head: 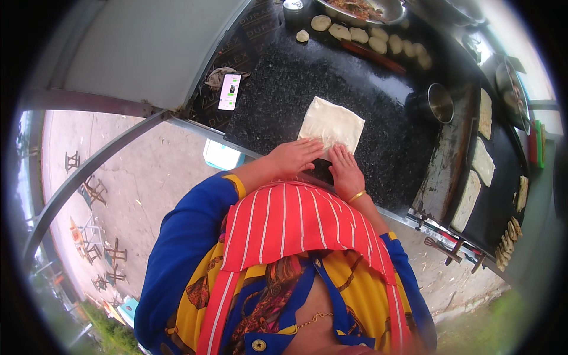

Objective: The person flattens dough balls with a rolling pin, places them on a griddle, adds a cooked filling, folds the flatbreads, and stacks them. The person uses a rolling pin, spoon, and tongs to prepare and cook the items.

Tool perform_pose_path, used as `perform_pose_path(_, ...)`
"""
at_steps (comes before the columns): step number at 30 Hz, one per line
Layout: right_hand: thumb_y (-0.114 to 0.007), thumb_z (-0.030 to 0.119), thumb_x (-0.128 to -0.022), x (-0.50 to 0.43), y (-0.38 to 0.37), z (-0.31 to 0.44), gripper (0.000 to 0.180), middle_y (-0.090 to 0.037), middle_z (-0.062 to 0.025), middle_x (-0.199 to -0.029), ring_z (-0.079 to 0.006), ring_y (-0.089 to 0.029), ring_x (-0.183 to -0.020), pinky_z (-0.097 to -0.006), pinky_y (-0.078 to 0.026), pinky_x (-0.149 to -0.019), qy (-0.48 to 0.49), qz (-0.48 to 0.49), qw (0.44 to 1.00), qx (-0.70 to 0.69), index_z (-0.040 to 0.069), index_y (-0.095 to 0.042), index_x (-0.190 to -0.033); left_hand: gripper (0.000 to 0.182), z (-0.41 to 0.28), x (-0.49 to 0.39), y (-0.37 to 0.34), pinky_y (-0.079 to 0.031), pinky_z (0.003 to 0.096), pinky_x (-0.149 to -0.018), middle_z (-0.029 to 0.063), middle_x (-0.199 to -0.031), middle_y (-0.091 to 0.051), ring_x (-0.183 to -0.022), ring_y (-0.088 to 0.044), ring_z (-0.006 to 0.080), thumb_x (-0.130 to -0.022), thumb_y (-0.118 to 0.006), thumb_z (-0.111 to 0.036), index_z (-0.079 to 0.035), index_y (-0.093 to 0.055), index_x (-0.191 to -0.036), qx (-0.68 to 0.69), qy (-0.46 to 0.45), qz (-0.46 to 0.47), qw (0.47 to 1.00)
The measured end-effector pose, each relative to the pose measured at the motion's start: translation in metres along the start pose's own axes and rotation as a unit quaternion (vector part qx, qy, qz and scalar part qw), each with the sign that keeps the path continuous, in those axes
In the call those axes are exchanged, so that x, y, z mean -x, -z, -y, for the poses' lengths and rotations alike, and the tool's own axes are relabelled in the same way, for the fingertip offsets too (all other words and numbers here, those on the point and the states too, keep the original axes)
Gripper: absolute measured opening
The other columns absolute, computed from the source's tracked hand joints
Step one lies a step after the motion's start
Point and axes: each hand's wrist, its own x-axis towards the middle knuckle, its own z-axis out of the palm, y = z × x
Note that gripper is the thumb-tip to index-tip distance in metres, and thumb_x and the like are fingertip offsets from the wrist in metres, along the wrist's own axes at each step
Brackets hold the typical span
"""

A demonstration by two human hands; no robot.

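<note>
A flat, roughly square sheet of pale dough (pixel 333 122) lies on the wet black speckled worktop (pixel 275 97). My left hand (pixel 297 155) rests flat on its near left edge, fingers extended. Beside it, my right hand (pixel 345 171), below a gold bangle, lays its fingertips on the near edge of the sheet. Both palms face down, and the sheet looks slightly wrinkled around the fingertips. Neither hand grasps anything.
Dough balls (pixel 339 32), a brown rolling pin (pixel 372 55) and a bowl of filling (pixel 355 9) lie at the far side. A metal pot (pixel 439 104) stands right, before a griddle (pixel 497 186) bearing flatbreads (pixel 466 202). A phone (pixel 229 92) lies left.
</note>
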Motion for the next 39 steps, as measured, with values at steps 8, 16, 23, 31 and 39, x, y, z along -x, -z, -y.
perform_pose_path(8, -0.061, 0.014, -0.092, 0.015, 0.018, -0.014, 0.042, -0.059, -0.0133, -0.135, -0.0289, -0.057, -0.125, -0.0435, -0.046, -0.102, 0.007, -0.054, 0.998, 0.025, 0.008, -0.057, -0.134, 0.047, 0.006, 0.006, 0.017, -0.038, 0.0422, -0.112, 0.0096, -0.137, -0.06, -0.126, -0.057, 0.0247, -0.085, -0.071, -0.022, -0.006, -0.06, -0.128, -0.009, 0.011, -0.064, 0.998)
perform_pose_path(16, -0.064, 0.007, -0.088, 0.009, 0.01, -0.026, 0.015, -0.063, -0.0082, -0.1, -0.0316, -0.066, -0.079, -0.0417, -0.053, -0.067, -0.082, -0.111, 0.99, -0.037, 0.01, -0.062, -0.102, 0.017, 0.032, 0.002, 0.007, -0.05, 0.0388, -0.074, 0.0084, -0.098, -0.059, -0.088, -0.062, 0.0271, -0.083, -0.067, -0.012, -0.009, -0.059, -0.097, 0.018, 0.046, -0.089, 0.995)
perform_pose_path(23, -0.063, -0.003, -0.084, -0.004, 0.007, -0.022, 0.025, -0.064, -0.0114, -0.111, -0.034, -0.066, -0.088, -0.0411, -0.055, -0.076, -0.185, -0.141, 0.927, -0.295, 0.006, -0.062, -0.107, 0.018, 0.029, -0.005, -0.009, -0.052, 0.0401, -0.077, 0.0126, -0.099, -0.058, -0.087, -0.061, 0.0334, -0.086, -0.063, -0.008, -0.004, -0.058, -0.103, 0.275, 0.249, -0.139, 0.918)
perform_pose_path(31, -0.064, 0.005, -0.079, -0.028, 0.015, -0.028, 0.008, -0.064, -0.0071, -0.098, -0.0305, -0.06, -0.097, -0.0377, -0.051, -0.083, 0.071, -0.19, 0.978, -0.04, 0.01, -0.063, -0.085, 0.011, 0.044, -0.023, 0.01, -0.052, 0.0384, -0.081, 0.0097, -0.099, -0.066, -0.098, -0.064, 0.0318, -0.083, -0.067, -0.012, -0.009, -0.067, -0.093, -0.014, 0.032, -0.075, 0.997)
perform_pose_path(39, -0.062, 0.006, -0.085, -0.104, 0.066, -0.041, 0.016, -0.069, -0.0117, -0.088, -0.0225, -0.068, -0.083, -0.0344, -0.054, -0.075, -0.122, -0.206, 0.908, -0.343, 0.004, -0.069, -0.099, 0.019, 0.07, -0.087, 0.052, -0.048, 0.0304, -0.081, 0.0087, -0.091, -0.066, -0.088, -0.06, 0.0142, -0.1, -0.054, -0.019, -0.003, -0.064, -0.101, 0.342, 0.278, -0.136, 0.887)
